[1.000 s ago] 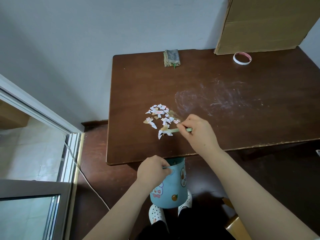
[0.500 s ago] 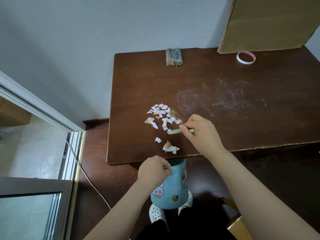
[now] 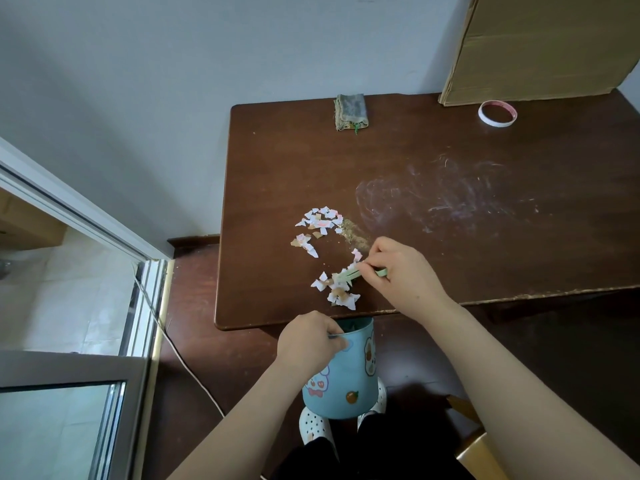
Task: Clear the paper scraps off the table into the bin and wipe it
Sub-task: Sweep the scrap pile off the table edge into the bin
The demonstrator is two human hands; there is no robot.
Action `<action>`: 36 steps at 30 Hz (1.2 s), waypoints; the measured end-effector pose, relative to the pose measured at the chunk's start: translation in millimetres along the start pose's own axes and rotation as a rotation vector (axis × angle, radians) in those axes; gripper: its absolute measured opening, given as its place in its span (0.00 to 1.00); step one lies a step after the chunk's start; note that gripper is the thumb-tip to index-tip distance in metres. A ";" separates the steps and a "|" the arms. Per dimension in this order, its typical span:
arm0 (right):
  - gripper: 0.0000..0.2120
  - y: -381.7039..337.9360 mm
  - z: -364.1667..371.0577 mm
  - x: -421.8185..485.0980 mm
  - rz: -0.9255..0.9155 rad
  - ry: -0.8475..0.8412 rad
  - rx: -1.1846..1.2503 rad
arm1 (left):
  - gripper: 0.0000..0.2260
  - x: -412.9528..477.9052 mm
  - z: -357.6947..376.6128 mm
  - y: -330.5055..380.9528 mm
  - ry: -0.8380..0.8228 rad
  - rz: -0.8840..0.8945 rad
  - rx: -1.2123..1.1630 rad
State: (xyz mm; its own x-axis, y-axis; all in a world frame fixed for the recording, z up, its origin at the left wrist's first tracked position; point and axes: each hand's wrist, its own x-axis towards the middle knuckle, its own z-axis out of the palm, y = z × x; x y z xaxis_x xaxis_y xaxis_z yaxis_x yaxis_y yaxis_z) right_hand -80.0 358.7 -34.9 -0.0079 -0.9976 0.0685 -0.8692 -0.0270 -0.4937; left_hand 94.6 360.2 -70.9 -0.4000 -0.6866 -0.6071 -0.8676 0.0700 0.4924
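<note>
Small white and pink paper scraps (image 3: 320, 220) lie on the dark brown table (image 3: 433, 161) in two clusters, one further in and one near the front edge (image 3: 341, 294). My right hand (image 3: 401, 271) is shut on a thin green brush (image 3: 356, 273), its tip resting among the nearer scraps. My left hand (image 3: 308, 341) grips the rim of a light blue bin (image 3: 346, 379) with cartoon stickers, held just below the table's front edge. A folded grey cloth (image 3: 351, 110) lies at the table's back edge.
A roll of tape (image 3: 497, 113) and a large cardboard box (image 3: 540, 46) sit at the back right. White smears (image 3: 450, 195) mark the tabletop. A sliding door frame (image 3: 145, 306) and a white cord (image 3: 187, 362) are on the left. A wooden stool corner (image 3: 474, 448) is at lower right.
My right hand has swept the brush toward the front edge, dragging part of the scrap pile with it and splitting the pile in two. My left hand has kept the bin in place.
</note>
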 end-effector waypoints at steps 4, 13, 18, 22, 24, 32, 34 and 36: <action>0.10 12.1 -4.2 6.5 0.075 0.144 0.016 | 0.09 1.4 0.6 0.8 0.004 0.002 0.002; 0.13 4.4 3.4 -8.6 0.049 0.029 -0.055 | 0.08 2.4 1.7 0.8 0.009 0.009 0.001; 0.12 2.0 -2.7 -15.2 0.068 0.089 0.003 | 0.08 3.5 3.0 3.1 0.016 0.010 0.006; 0.13 6.6 -7.6 -12.7 0.153 0.078 -0.033 | 0.08 4.5 5.0 2.4 0.014 -0.002 0.005; 0.14 7.7 -6.7 -17.7 0.160 0.006 -0.053 | 0.08 4.1 5.9 2.4 0.014 -0.002 0.012; 0.15 -5.6 -15.9 -30.5 0.110 -0.161 -0.020 | 0.10 1.2 7.0 -0.8 0.024 -0.002 0.031; 0.15 -7.3 -16.9 -27.0 0.135 -0.091 0.017 | 0.10 -0.6 6.8 -2.3 0.026 -0.004 0.024; 0.15 -8.3 -13.8 -21.4 0.158 -0.030 0.022 | 0.10 -2.4 6.1 -3.3 0.030 -0.005 0.020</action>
State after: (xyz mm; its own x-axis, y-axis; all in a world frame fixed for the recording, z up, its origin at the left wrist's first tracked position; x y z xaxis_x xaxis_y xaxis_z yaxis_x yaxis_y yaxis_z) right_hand -79.5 381.1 -20.3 -0.1284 -0.9910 -0.0376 -0.8475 0.1293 -0.5148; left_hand 96.7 366.1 -74.9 -0.3866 -0.7085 -0.5903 -0.8754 0.0806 0.4765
